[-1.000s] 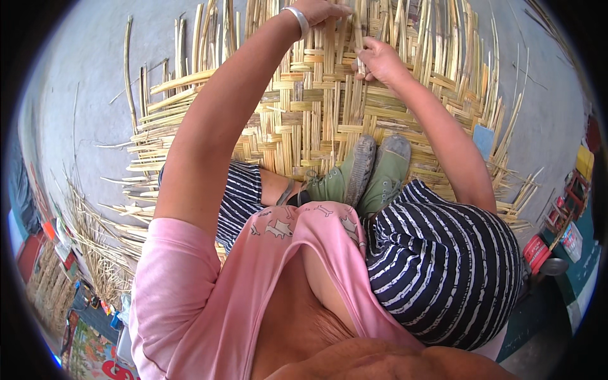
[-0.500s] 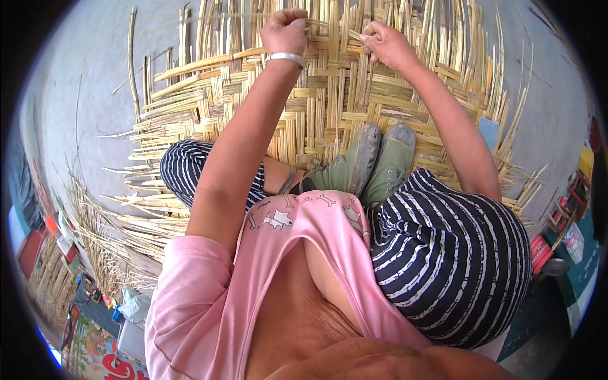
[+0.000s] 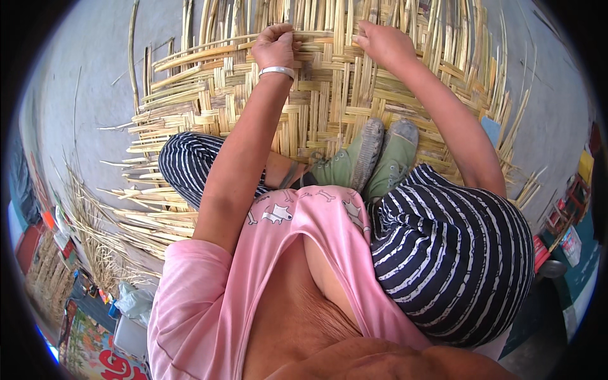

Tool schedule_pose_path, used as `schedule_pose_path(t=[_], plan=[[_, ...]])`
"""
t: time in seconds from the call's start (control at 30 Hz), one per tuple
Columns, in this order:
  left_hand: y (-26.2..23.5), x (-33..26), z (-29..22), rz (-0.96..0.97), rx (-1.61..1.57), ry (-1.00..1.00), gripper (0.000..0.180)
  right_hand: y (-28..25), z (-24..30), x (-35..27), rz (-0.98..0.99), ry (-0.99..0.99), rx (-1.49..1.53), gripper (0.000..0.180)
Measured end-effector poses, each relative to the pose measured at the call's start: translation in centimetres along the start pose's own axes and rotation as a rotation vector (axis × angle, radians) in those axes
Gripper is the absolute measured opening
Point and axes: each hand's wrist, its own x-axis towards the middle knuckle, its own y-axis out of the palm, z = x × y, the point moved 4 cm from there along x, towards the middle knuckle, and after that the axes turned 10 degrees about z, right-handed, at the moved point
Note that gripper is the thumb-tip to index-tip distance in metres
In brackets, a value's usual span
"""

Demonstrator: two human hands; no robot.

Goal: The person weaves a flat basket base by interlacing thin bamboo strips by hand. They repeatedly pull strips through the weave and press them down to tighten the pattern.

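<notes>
A wide mat of split reeds [image 3: 324, 95], woven in an over-and-under pattern, lies on the floor in front of me. Along its far part, a thin reed strip [image 3: 315, 34] runs crosswise between my hands. My left hand [image 3: 273, 49], with a silver bracelet at the wrist, is closed on this strip, whose long tail [image 3: 215, 44] reaches out to the left. To the right, my right hand [image 3: 387, 47] pinches at the same row, its fingertips against the weave; the exact grip is partly hidden. Upright reeds [image 3: 465, 38] stick out beyond the woven part.
My green shoes [image 3: 373, 158] rest on the near part of the mat. Loose reeds [image 3: 152, 221] spread at the left, and a single stick [image 3: 133, 57] lies on the grey floor [image 3: 82, 107]. A small blue piece [image 3: 491, 130] lies by the right edge. Household items crowd both sides.
My left hand has moved slightly left and down, and the strip now lies lower against the weave. My right hand has shifted slightly, its fingers now turned down onto the mat.
</notes>
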Motion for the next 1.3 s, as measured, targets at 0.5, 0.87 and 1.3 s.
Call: schedule_pose_path(t=[0.5, 0.87, 1.3], plan=[[-3.0, -1.0, -5.0, 0.281, -0.172, -0.051, 0.012, -2.5, 6.3, 4.1, 0.047, -0.289, 0.135, 0.025], [-3.1, 4.9, -3.9, 0.421, -0.125, -0.213, 0.02, -2.5, 6.6, 3.8, -0.005, -0.138, 0.301, 0.022], [4.2, 11.3, -2.4, 0.555, 0.599, -0.394, 0.032, -0.6, 4.6, 4.1, -0.077, 0.203, 0.784, 0.024]])
